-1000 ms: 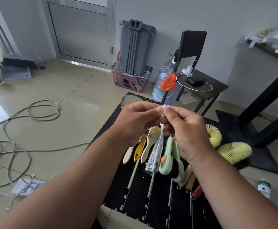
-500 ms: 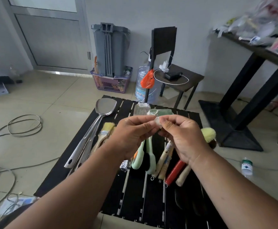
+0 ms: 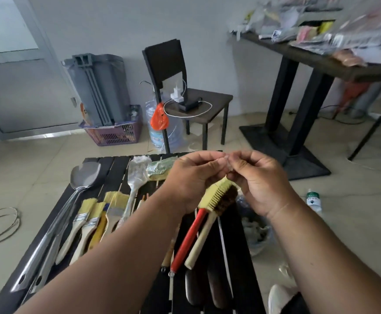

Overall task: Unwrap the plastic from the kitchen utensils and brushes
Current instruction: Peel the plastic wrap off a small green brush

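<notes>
Two bare hands meet in mid-air above a low black slatted table (image 3: 114,168). The left hand (image 3: 191,177) and right hand (image 3: 259,184) each pinch, between thumb and fingertips, a small crumpled scrap of clear plastic wrap (image 3: 227,163), which is blurred and nearly see-through, held between them.

Directly under the pinch lies a scrub brush with pale yellow bristles and a red handle (image 3: 194,225), touching a second brush with dark brown bristles and a cream wooden handle (image 3: 210,225); both look bare of wrap.

Left of the grip, a wooden utensil sealed in shiny clear plastic (image 3: 136,177) and a greenish item bundled in plastic (image 3: 160,169) lie on the table. Further left are flat paintbrushes with yellow bristles and wooden handles (image 3: 87,218), then a long steel spatula (image 3: 80,184).

Below and right of the grip, crumpled plastic sits on the floor in a clear bag (image 3: 255,230).
</notes>
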